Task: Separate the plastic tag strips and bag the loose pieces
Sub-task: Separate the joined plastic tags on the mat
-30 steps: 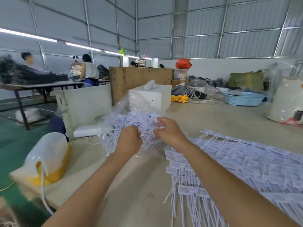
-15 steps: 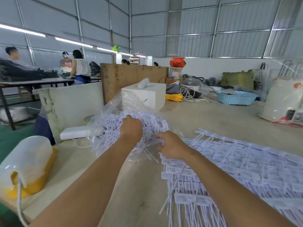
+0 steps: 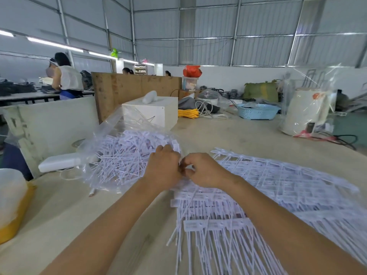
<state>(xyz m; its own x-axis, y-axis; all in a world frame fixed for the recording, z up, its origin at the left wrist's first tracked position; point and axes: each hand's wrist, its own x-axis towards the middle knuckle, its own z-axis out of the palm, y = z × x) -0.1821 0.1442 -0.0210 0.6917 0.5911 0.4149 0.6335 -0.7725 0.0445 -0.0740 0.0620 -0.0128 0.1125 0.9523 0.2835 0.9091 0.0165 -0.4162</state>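
Two hands meet knuckle to knuckle over the near edge of the tag pile: my left hand (image 3: 162,169) and right hand (image 3: 204,170) both have fingers curled, pinching white plastic between them, though I cannot tell exactly which piece. Joined tag strips (image 3: 278,187) spread under and to the right of the right hand. Just left of the left hand lies the clear plastic bag (image 3: 111,147) full of loose tags (image 3: 127,155).
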